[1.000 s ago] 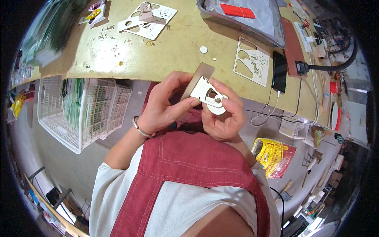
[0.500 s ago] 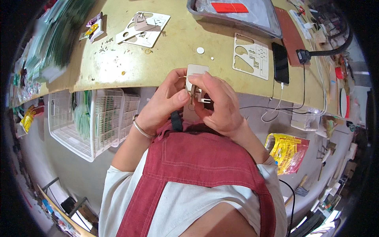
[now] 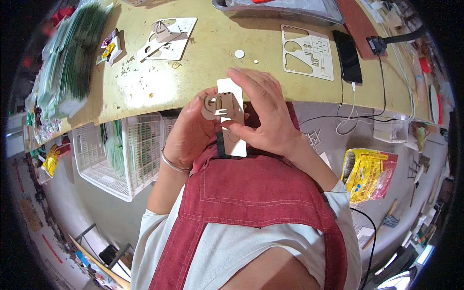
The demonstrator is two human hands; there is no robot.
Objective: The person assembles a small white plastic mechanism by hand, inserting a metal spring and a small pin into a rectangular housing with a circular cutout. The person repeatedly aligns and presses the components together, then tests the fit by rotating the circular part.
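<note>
Before my apron I hold a long white rectangular panel (image 3: 235, 148), nearly upright in view, with a slotted lower part. Across its middle is a thin, brownish-grey cut-out piece (image 3: 210, 112) with a rounded end, a curved opening and short prongs. The fingers of my left hand (image 3: 186, 128) pinch the rounded end. My right hand (image 3: 270, 113) grips the panel from its right side, thumb on its face and fingers near its top end. Whether the two pieces are joined or only overlap I cannot tell.
On the table lie a pre-cut white sheet (image 3: 309, 50), another with loose pieces on it (image 3: 176, 36), two small white discs, a black phone (image 3: 347, 58) and a grey tray (image 3: 280, 18). Plastic sleeves (image 3: 72, 63) are stacked at left. A white basket (image 3: 101, 164) stands below.
The cut-out piece, earlier edge-on between my hands, now shows its flat face. More of the panel has come into sight. My right fingers have moved up toward its top end.
</note>
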